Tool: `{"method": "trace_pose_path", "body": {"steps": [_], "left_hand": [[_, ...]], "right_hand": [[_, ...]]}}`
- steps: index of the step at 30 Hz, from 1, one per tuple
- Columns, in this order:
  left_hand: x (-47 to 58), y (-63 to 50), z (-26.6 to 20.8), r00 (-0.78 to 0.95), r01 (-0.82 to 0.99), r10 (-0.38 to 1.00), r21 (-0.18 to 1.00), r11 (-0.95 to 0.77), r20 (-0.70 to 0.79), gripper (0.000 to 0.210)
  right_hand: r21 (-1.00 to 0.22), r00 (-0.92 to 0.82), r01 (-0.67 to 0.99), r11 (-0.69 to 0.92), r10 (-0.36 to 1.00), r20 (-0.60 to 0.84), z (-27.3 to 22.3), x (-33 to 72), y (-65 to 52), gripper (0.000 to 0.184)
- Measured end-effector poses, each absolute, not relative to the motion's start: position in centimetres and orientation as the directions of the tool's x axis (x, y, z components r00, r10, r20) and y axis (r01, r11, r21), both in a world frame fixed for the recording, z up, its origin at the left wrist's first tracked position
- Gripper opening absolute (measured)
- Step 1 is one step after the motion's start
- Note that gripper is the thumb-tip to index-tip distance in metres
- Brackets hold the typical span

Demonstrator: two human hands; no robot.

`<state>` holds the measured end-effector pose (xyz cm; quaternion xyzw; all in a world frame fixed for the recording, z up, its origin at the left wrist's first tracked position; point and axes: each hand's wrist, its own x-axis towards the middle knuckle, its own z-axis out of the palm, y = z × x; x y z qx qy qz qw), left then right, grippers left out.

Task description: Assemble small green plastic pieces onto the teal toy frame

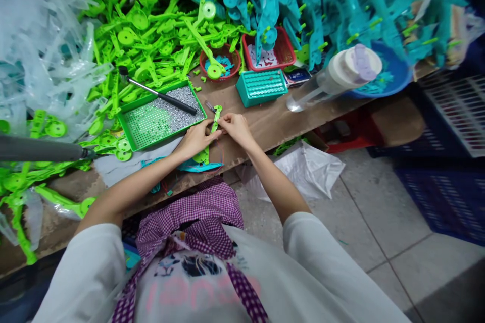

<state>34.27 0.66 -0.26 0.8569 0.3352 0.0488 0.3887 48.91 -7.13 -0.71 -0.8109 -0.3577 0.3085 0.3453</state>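
Both hands meet at the front edge of a wooden bench [273, 121]. My left hand [197, 139] and my right hand [234, 127] pinch a bright green plastic arm piece [215, 117] between them, its upper end sticking out above the fingers. A teal plastic part [200, 165] lies on the bench just under my left wrist. Right beside my left hand sits a green tray [162, 116] filled with small silver screws, and a dark-handled tool [159, 95] rests across it.
A heap of green plastic parts [151, 25] fills the back left, teal parts [303, 5] the back right. A round red bowl [220, 63], red basket [269, 53], teal perforated box [261, 87] and clear bottle [333, 78] stand behind my hands. Blue crates [447, 197] sit on the tiled floor.
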Motion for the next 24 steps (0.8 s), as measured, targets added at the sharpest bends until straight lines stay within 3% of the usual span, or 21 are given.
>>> {"method": "trace_pose_path", "body": {"steps": [4,8,14,20,24], "left_hand": [[34.8,0.5,0.1,0.757,0.578,0.628,0.631,-0.518,-0.179,0.046],[35.0,0.2,0.3,0.737,0.595,0.647,0.643,-0.483,-0.196,0.05],[35.0,0.5,0.1,0.736,0.578,0.653,0.67,-0.466,-0.181,0.05],[34.9,0.7,-0.4,0.761,0.55,0.629,0.676,-0.491,-0.162,0.052],[34.9,0.7,-0.5,0.777,0.542,0.608,0.662,-0.517,-0.161,0.05]], "right_hand": [[-0.736,0.569,0.424,-0.527,0.788,-0.236,-1.0,48.8,-7.0,0.024],[-0.692,0.578,0.48,-0.539,0.788,-0.213,-0.8,48.7,-6.9,0.024],[-0.741,0.531,0.41,-0.531,0.8,-0.28,0.0,49.0,-7.0,0.019],[-0.654,0.524,0.521,-0.549,0.81,-0.262,0.1,49.1,-6.5,0.016],[-0.688,0.488,0.519,-0.507,0.837,-0.249,0.1,49.3,-6.6,0.01]]}}
